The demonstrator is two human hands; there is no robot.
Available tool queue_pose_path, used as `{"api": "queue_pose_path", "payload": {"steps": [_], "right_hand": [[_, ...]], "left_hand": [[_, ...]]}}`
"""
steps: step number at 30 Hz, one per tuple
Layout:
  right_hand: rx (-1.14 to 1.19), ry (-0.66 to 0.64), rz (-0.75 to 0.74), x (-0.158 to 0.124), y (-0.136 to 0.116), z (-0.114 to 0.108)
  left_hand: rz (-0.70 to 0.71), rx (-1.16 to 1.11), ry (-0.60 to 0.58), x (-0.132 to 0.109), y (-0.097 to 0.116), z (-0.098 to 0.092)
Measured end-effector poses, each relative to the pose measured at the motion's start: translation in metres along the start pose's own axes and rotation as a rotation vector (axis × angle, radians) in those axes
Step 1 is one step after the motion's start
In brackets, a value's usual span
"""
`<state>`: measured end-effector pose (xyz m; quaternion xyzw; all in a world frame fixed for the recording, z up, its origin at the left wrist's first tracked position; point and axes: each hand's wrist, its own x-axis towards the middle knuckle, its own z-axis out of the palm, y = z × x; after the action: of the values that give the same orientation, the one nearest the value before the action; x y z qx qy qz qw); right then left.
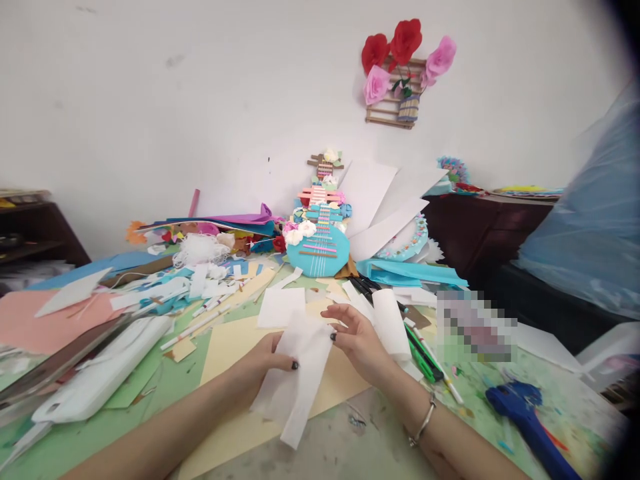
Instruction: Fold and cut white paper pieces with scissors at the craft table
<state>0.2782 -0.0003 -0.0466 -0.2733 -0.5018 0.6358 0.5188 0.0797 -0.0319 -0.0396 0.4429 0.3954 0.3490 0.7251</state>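
A piece of thin, slightly sheer white paper hangs in front of me, folded or doubled, with its lower ends spread apart. My left hand grips its left side, the thumb lying on the front face. At the upper right edge of the paper, my right hand pinches with the thumb and a bent finger; the forefinger is raised. Beneath both hands lies a sheet of cream card. A white paper square lies just behind the held paper. Right of my right hand is a roll of white paper.
A green utility knife and a blue glue gun lie at the right. On the left is a white power strip among paper scraps. Decorated turquoise paper instruments stand against the wall.
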Motion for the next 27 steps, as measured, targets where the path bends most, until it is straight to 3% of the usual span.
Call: {"api": "queue_pose_path", "payload": {"steps": [6,13,22,27], "right_hand": [[-0.013,-0.055,-0.013,-0.002,-0.001,0.005],[0.004,-0.078,-0.026,-0.003,-0.004,0.007],[0.046,0.011,-0.005,-0.004,-0.008,0.002],[-0.020,0.052,-0.042,0.001,-0.010,-0.007]], "left_hand": [[0.030,0.065,-0.018,-0.002,0.002,0.007],[0.027,0.262,0.135,0.003,-0.005,0.009],[0.023,0.041,0.071,0.002,-0.003,0.005],[0.085,-0.129,0.136,-0.002,0.006,-0.001]]}}
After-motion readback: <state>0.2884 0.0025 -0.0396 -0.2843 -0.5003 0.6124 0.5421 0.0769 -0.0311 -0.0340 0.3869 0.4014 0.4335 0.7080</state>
